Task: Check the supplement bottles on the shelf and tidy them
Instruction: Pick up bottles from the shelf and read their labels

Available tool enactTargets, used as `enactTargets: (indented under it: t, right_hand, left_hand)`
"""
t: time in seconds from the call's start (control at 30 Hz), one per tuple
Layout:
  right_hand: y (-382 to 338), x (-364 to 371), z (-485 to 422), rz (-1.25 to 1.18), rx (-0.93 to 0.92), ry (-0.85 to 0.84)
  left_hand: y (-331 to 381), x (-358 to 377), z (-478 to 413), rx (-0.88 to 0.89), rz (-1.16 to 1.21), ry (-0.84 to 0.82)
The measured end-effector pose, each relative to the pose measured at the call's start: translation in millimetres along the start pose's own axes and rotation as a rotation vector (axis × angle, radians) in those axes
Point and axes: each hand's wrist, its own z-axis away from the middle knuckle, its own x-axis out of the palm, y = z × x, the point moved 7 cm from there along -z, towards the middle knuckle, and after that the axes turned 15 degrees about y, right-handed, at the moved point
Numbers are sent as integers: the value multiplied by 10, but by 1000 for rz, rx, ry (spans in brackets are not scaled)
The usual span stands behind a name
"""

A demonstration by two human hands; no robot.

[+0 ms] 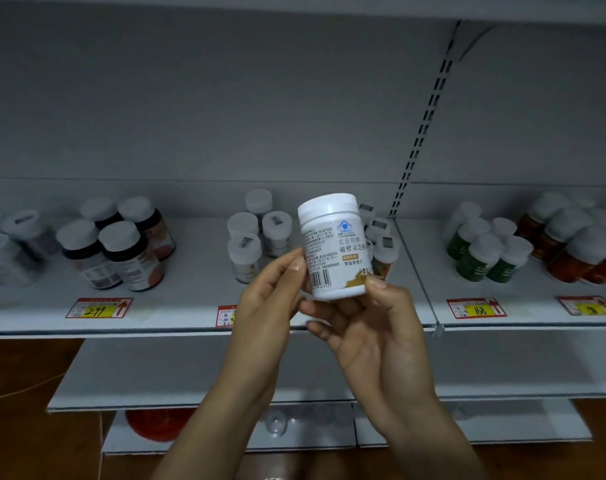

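Observation:
A white supplement bottle with a white cap, printed text and a barcode is held upright in front of the shelf. My left hand pinches its lower left side with thumb and fingers. My right hand holds its base, thumb on the lower right of the label, fingers curled underneath. Behind it on the shelf stand several similar white bottles, partly hidden by the held one.
Dark bottles with white caps stand at the left, green ones and red-orange ones at the right. Price tags line the shelf's front edge. A slotted upright divides the back wall. Lower shelves sit beneath my arms.

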Motion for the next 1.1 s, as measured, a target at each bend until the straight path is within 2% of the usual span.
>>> enactTargets:
  t: [0.17, 0.33, 0.43, 0.5, 0.57, 0.63, 0.7, 0.77, 0.83, 0.93, 1.1]
  right_hand:
    - [-15, 81, 8, -112, 51, -139]
    - [76, 102, 2, -160, 239, -212]
    - [160, 74, 14, -108, 317, -168]
    - [156, 24, -2, 9, 295, -43]
    - [73, -109, -42, 241, 122, 137]
    - [-114, -214, -34, 445, -194, 284]
    - [-287, -245, 65, 528, -488, 371]
    - [-387, -177, 202, 620, -755, 325]
    - [-376, -19, 325, 840, -976, 229]
    - [-234, 73, 335, 1030, -1041, 176]
    - [-209, 54, 283, 932, -982, 270]
  left_hand:
    - [83, 134, 38, -79, 85, -166]
    - [81, 155, 14, -169, 118, -299]
    - [17, 150, 24, -246, 117, -322]
    - [46, 135, 16, -209, 168, -303]
    - [72, 72, -37, -163, 218, -220]
    - [65, 7, -78, -147, 224, -144]
    - [72, -30, -79, -127, 209, -88]
    - [75, -37, -58, -103, 189, -54]
    - [93, -10, -21, -70, 171, -52]
    - [120, -6, 16, -33, 178, -14]
    - [133, -24, 74, -15, 119, -15]
